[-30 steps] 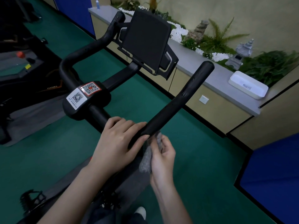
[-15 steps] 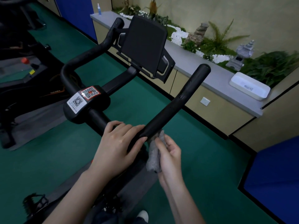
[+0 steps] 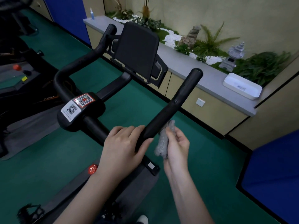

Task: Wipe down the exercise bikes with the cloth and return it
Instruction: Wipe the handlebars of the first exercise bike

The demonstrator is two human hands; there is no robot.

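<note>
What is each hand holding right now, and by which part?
Right hand grips the bunched grey cloth around its middle; left hand grips the handlebar at its near end.

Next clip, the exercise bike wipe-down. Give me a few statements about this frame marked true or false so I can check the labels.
1. The right hand holds a crumpled grey cloth beside the black padded handlebar arm. True.
2. The left hand hangs free of the bike. False: it grips the handlebar arm's near end.
3. The white rectangular tray hangs from the handlebar. False: it sits on the grey ledge.
4. Two QR-code stickers are on the handlebar's black centre block. True.
</note>
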